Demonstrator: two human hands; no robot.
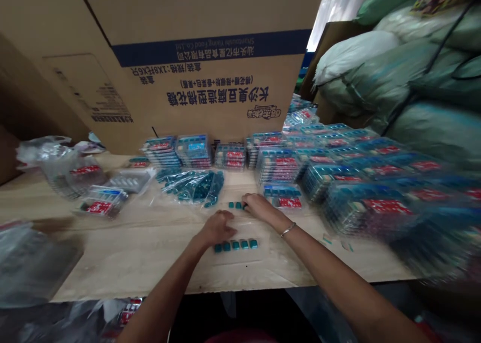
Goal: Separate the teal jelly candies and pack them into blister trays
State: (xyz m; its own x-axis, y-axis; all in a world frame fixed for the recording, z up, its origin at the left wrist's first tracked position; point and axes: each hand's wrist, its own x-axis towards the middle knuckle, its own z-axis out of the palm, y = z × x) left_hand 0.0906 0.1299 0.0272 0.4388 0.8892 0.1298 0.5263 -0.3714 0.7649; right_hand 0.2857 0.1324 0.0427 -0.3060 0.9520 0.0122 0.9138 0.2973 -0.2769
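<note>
My right hand [256, 206], with a bracelet on its wrist, reaches to the middle of the table. Its fingers are closed on a small teal block [243, 205], mostly hidden by the fingertips. Just left of it lie two more teal blocks [235, 205] in a short row. My left hand [218, 227] hovers below that row, thumb and fingers apart, with nothing visible between them. Nearer to me, several teal blocks form a straight row [235, 245]. Behind my hands lies a clear plastic bag [191, 186] full of teal pieces.
Stacked clear packs with red cards [280, 167] line the back and the right side [372, 207]. One flat pack [283, 196] lies near my right hand. At the left are a loose pack [103, 202] and plastic bags [33, 263]. A large carton [210, 72] stands behind.
</note>
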